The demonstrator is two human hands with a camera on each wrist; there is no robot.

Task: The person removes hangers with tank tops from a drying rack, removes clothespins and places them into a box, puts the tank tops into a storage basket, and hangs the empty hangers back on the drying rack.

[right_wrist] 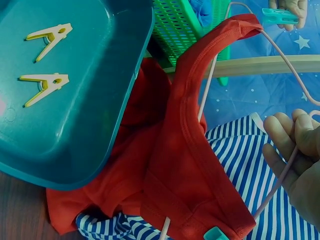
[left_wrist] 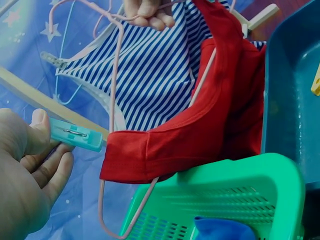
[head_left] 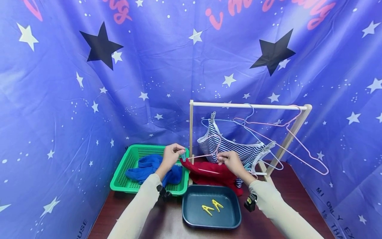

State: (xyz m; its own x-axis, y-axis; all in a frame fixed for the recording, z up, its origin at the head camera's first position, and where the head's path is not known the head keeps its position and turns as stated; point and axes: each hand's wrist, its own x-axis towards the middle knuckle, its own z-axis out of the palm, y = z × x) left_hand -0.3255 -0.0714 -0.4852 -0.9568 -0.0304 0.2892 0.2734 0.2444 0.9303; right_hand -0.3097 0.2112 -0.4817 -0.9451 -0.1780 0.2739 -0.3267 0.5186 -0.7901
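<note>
My left hand [head_left: 171,155] pinches a teal clothespin [left_wrist: 75,135] between thumb and fingers. Its tip is right at the edge of one strap of a red tank top [left_wrist: 165,150]; whether it bites the cloth I cannot tell. That strap lies over one arm of a pink hanger [left_wrist: 114,75]. Near the hook, my right hand [right_wrist: 295,155] grips the hanger's wire. Low in the right wrist view, another teal clothespin [right_wrist: 216,234] sits at the top's other shoulder. Behind hangs a striped tank top [head_left: 238,149], clipped to a blue hanger.
A wooden rack [head_left: 226,105] also carries a bare pink hanger [head_left: 310,156]. At left, a green basket [head_left: 119,169] holds blue cloth [head_left: 149,171]. In front stands a dark teal tray [head_left: 194,217] with two yellow clothespins [head_left: 212,207]. The red top drapes down behind the tray.
</note>
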